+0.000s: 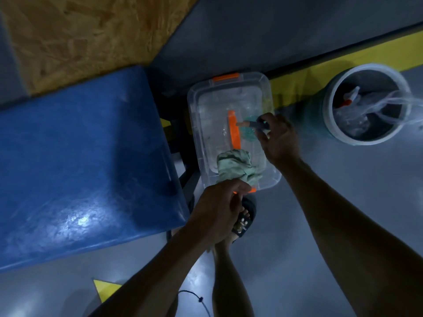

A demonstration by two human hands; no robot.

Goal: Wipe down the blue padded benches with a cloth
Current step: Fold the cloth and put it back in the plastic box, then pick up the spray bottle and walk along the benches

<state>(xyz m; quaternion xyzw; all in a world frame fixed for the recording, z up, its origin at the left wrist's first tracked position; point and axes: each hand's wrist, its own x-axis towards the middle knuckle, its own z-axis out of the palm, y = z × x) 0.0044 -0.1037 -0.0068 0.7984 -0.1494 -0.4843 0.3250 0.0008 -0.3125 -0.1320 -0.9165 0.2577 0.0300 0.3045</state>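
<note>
A blue padded bench (87, 161) fills the left half of the view, its surface glossy. My left hand (217, 211) is shut on a crumpled pale green cloth (235, 165), held over the near end of a clear plastic box. My right hand (277, 138) grips a spray bottle (254, 125) with a dark head, an orange nozzle and teal liquid. The nozzle points left, above the box and just beyond the cloth.
The clear plastic box (199, 124) with orange latches and handle sits on the grey floor right of the bench. A white bucket (370, 104) with plastic bags stands at right. A yellow floor stripe (343, 62) runs behind. My sandalled foot (242, 220) is below the box.
</note>
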